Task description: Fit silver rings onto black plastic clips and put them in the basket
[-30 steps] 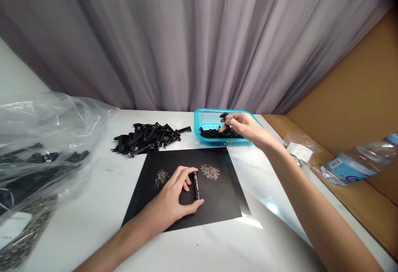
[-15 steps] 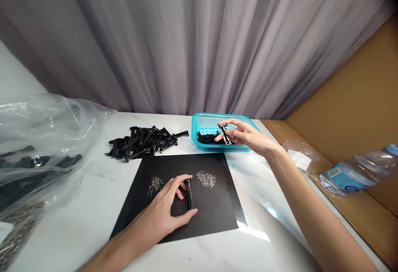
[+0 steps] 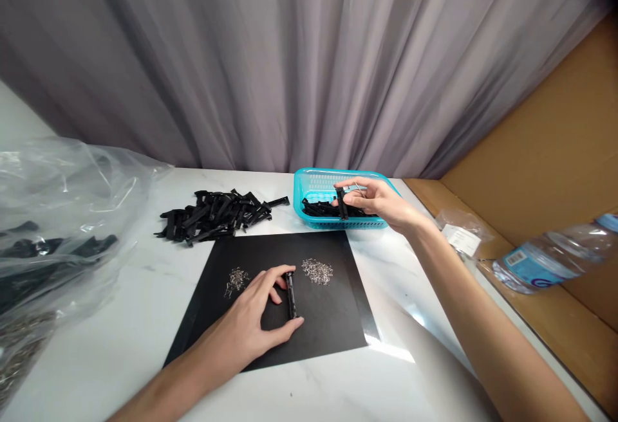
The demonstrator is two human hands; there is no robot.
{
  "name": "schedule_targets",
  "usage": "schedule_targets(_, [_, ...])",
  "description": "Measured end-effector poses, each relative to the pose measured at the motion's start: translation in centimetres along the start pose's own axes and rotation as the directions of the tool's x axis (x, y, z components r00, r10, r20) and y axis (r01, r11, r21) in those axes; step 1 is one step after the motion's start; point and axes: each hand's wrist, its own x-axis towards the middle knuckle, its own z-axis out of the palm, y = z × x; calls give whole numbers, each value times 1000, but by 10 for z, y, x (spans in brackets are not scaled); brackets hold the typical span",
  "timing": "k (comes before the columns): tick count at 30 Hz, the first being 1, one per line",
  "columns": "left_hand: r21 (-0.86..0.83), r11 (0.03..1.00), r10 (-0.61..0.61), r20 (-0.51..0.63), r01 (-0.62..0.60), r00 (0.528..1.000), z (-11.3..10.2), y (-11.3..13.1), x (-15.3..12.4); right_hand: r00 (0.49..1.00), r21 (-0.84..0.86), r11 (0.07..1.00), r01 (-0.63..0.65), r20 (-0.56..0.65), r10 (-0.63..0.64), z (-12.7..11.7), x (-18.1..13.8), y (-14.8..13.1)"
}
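My left hand (image 3: 253, 312) holds a narrow black plastic part (image 3: 291, 296) by its two ends, index finger at the far end and thumb at the near end. The part stands over the black mat (image 3: 333, 325). At the teal basket (image 3: 340, 222), my right hand (image 3: 374, 202) pinches another black plastic part (image 3: 342, 203), which hangs over the basket's front side. A thin, shiny metal sliver shows by the right fingers; its kind is unclear. More black parts (image 3: 318, 208) lie inside the basket, partly hidden by that hand.
Two piles of small metal pieces, one left (image 3: 237, 279) and one right (image 3: 317, 271), lie on the mat. Behind stands a heap of black parts (image 3: 222, 215). A clear plastic bag (image 3: 87, 184) fills the left side; a water bottle (image 3: 541, 264) lies at the right by cardboard (image 3: 545, 139).
My right hand has turned its black part more upright and shifted slightly left. My left hand keeps the same hold. The whole view has moved a little.
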Motion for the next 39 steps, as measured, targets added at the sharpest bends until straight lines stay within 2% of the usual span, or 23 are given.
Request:
schedule_targets(8, [-12,999,37,-24,-37,999,4,-4,0,991,23,994,110,74,-111,6,-4,-5])
schedule_targets(10, [-14,999,42,-27,-42,999,5,-4,1,987,-29,989,145,71,-143,7,-2,-4])
schedule_targets(12, [-15,999,44,-29,-44,999,5,-4,1,979,-155,967,203,2,-205,11,2,2])
schedule_targets(15, [-5,1000,28,-19,-28,999,4,-2,1,928,-464,859,216,-177,-329,22,9,15])
schedule_targets(17, [-1,1000,16,-10,-16,1000,3,-1,1,925,-600,780,180,-167,-342,29,14,24])
schedule_targets(20, [-2,1000,14,-5,-14,1000,3,0,0,938,-703,690,171,-97,-331,29,18,32])
schedule_targets(23, [-3,1000,16,0,-16,1000,2,0,0,938,-776,614,142,-93,-335,13,18,34])
schedule_targets(25, [-6,1000,21,5,-21,1000,1,0,-1,948,-810,582,78,-121,-296,-1,17,35])
schedule_targets(28, [-11,999,37,-6,-37,999,1,0,0,958,-804,594,12,-160,-236,-15,15,36])
schedule_targets(32, [-17,998,61,-47,-62,997,2,-1,0,946,-760,648,59,-165,-280,-20,15,33])
schedule_targets(35, [-26,998,64,-50,-65,997,2,-1,0,927,-682,725,93,-207,-313,-24,14,28])
schedule_targets(39, [-23,998,60,-46,-62,997,2,0,0,923,-539,834,118,-249,-292,-34,10,25])
